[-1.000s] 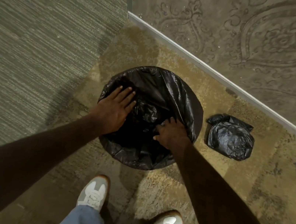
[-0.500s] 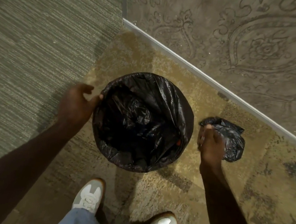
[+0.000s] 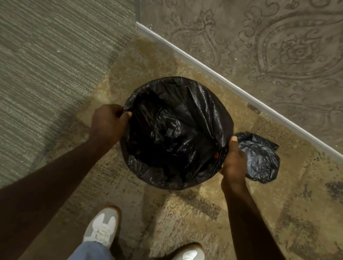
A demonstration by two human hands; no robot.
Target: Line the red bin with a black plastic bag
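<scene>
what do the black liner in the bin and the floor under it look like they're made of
The black liner bag in the round bin looks like thin glossy plastic film: it crinkles and shows sheen on its folds. The mottled tan floor covering looks like short-pile carpet, matte and speckled, though the weave is hard to tell.

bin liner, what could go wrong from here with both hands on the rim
1. A spot of red bin shows by the right hand, so the black bag may be torn or barely over the rim there and could slip in.
2. The left hand pinches the thin film; pulling harder might tear it.
3. The bag's bottom looks bunched and may not be seated.
</scene>
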